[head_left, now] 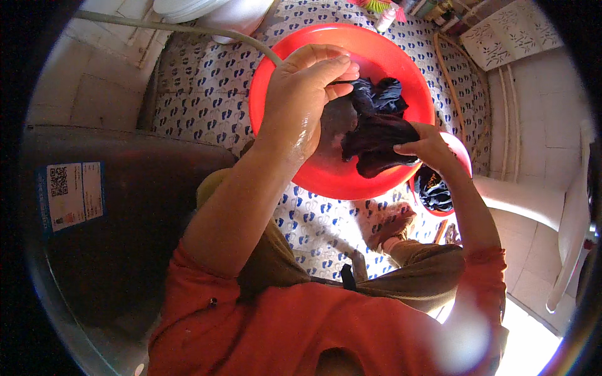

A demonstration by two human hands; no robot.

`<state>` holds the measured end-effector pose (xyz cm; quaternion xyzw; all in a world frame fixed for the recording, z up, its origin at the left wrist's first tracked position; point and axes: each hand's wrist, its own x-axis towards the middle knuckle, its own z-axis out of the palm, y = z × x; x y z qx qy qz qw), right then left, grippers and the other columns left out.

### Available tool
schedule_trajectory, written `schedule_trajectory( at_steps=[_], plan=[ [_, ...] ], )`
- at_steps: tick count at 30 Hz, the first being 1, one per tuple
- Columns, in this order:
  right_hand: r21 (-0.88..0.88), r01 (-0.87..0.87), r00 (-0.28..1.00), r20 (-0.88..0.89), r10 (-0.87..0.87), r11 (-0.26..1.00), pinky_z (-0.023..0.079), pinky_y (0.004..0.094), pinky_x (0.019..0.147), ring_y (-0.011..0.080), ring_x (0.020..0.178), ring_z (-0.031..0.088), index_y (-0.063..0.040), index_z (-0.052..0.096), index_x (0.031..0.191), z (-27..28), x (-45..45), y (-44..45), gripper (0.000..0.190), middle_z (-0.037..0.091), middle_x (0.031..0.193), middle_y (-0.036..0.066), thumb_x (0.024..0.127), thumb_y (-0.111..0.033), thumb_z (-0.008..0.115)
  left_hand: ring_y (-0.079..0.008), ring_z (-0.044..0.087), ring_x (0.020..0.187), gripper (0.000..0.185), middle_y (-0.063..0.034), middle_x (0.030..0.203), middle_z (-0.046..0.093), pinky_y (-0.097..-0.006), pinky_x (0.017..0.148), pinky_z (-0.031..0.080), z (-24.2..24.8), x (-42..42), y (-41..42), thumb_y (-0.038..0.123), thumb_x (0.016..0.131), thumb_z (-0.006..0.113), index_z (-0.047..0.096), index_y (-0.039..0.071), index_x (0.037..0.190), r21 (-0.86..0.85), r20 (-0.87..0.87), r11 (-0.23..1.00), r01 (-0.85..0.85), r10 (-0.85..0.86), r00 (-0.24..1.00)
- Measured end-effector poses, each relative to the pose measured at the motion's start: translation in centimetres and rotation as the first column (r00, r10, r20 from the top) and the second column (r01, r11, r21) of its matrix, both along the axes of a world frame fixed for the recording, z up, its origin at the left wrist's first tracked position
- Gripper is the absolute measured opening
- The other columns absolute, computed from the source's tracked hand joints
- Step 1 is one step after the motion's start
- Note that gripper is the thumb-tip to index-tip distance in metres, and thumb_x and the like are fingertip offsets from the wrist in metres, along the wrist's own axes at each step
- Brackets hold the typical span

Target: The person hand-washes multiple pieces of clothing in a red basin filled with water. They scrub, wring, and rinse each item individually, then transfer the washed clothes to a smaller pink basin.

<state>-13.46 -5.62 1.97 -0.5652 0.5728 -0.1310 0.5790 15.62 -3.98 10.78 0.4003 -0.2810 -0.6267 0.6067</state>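
A large red plastic basin [263, 98] stands on the floor before me, with dark water and soaked dark clothes in it. My left hand [310, 89] is raised over the basin's left part, palm partly turned up, fingers bent; a thin dark strip shows between thumb and fingers, and I cannot tell if it is gripped. Gathered between the fingers and thumb of my right hand [425, 143] is a dark wet garment [381, 141] at the basin's right side. Behind it lies a bunched dark blue cloth [381, 94].
A hose [202, 29] runs over the basin's left rim. A smaller red basin with dark clothes [435, 190] stands at right. A white bottle [385, 19] is beyond the big basin. A dark appliance [131, 197] with a label is at left, a white washbasin pedestal [522, 199] at right.
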Motion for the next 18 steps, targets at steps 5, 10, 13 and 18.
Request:
schedule_trajectory(
  at_steps=[5, 10, 13, 18],
  plan=[
    [0.016, -0.071, 0.989, 0.131, 0.068, 0.997, 0.054, 0.0285, 0.076, 0.0127, 0.080, 0.065, 0.002, 0.067, 0.112, -2.1, 0.4, -0.3, 0.039, 0.070, 0.092, 0.003, 0.076, -0.007, 0.082, -0.0202, 0.069, 0.094, 0.012, -0.0091, 0.099, 0.072, -0.0331, 0.085, 0.052, 0.3, 0.9, 0.2, 0.014, 0.095, 0.062, 0.067, 0.007, 0.104, -0.020, -0.020, 1.000, -0.019, 0.018, 1.000],
    [0.093, -0.107, 0.986, -0.114, 0.118, 0.990, 0.050, 0.0303, 0.089, 0.0164, 0.095, 0.065, 0.000, 0.066, 0.122, -16.0, -2.1, -1.7, 0.049, 0.070, 0.105, 0.004, 0.078, -0.014, 0.081, -0.0190, 0.068, 0.093, 0.012, -0.0092, 0.097, 0.071, -0.0317, 0.082, 0.052, 1.1, 2.0, 0.3, 0.013, 0.095, 0.062, 0.067, 0.006, 0.103, -0.050, -0.073, 0.999, -0.016, 0.013, 0.997],
    [0.168, -0.153, 0.922, -0.330, 0.202, 0.974, 0.052, 0.0342, 0.088, 0.0219, 0.097, 0.066, -0.001, 0.065, 0.124, -26.3, -3.9, -3.2, 0.056, 0.071, 0.108, 0.008, 0.077, -0.027, 0.083, -0.0248, 0.069, 0.099, 0.015, -0.0092, 0.100, 0.072, -0.0346, 0.085, 0.053, 0.8, 2.9, 0.5, 0.014, 0.097, 0.058, 0.065, 0.007, 0.108, -0.055, -0.070, 0.998, 0.003, -0.007, 0.998],
    [0.091, -0.404, 0.648, -0.673, 0.355, 0.910, 0.054, 0.0433, 0.088, 0.0333, 0.108, 0.067, -0.002, 0.064, 0.123, -28.7, -0.1, -10.7, 0.065, 0.070, 0.116, 0.018, 0.074, -0.040, 0.083, -0.0271, 0.068, 0.100, 0.017, -0.0116, 0.099, 0.068, -0.0369, 0.087, 0.054, 0.9, 2.8, 0.5, 0.012, 0.098, 0.054, 0.060, 0.004, 0.111, 0.011, -0.080, 0.998, 0.067, -0.066, 0.995]
  ],
)
